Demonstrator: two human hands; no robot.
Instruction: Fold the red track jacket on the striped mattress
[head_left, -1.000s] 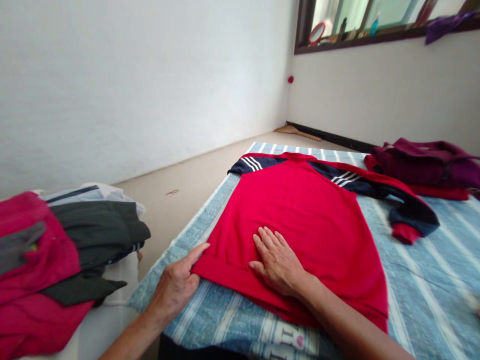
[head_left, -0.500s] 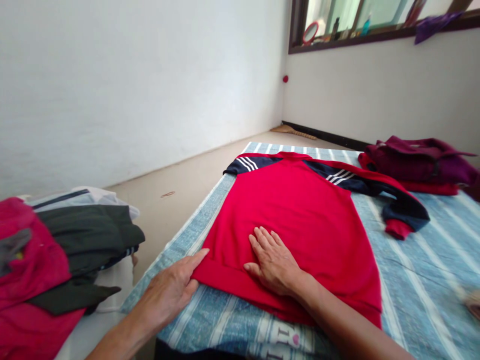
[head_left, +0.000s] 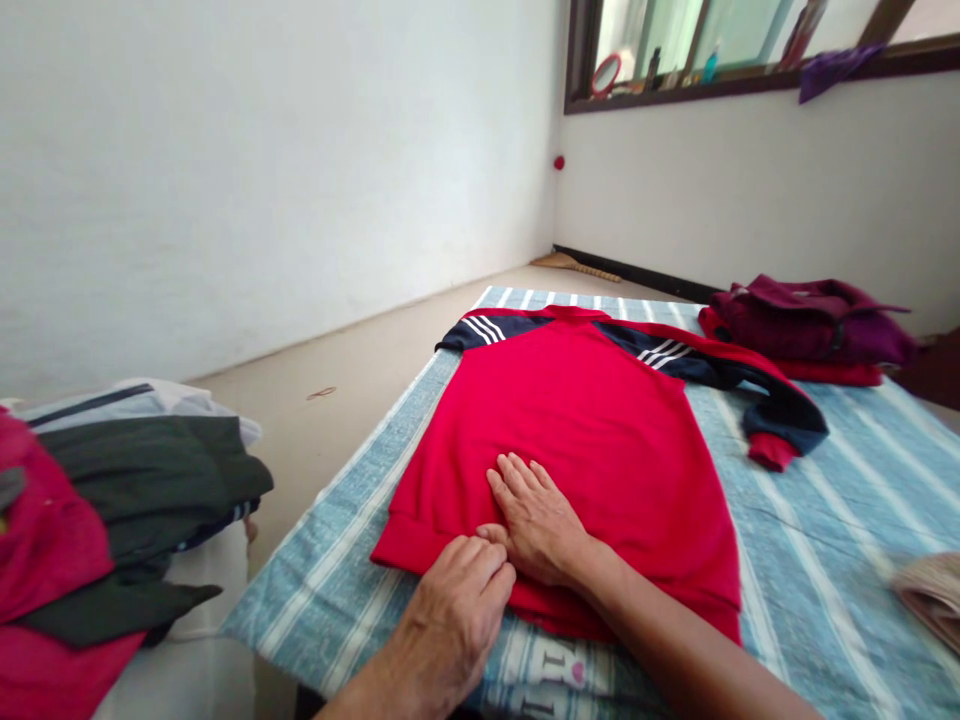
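A red sports jacket (head_left: 592,420) with navy, white-striped shoulders and sleeves lies spread out, its hem nearest me. My right hand (head_left: 536,520) rests flat on its lower part, fingers stretched out and together. Beside it, touching the right thumb, my left hand (head_left: 465,590) is curled over the hem, its fingertips closed on the fabric. One sleeve reaches out to the right and ends in a red cuff; most of the left sleeve is out of sight.
A blue striped sheet (head_left: 322,570) lies under the jacket. Folded maroon clothes (head_left: 814,320) sit at the back right, and a beige cloth item (head_left: 934,595) lies at the right edge. Dark green and other garments (head_left: 150,470) are piled at left, beyond a floor gap (head_left: 292,430).
My left hand has moved right along the hem, from its left corner to beside my right hand, and its fingers have curled. The right hand stays flat on the jacket.
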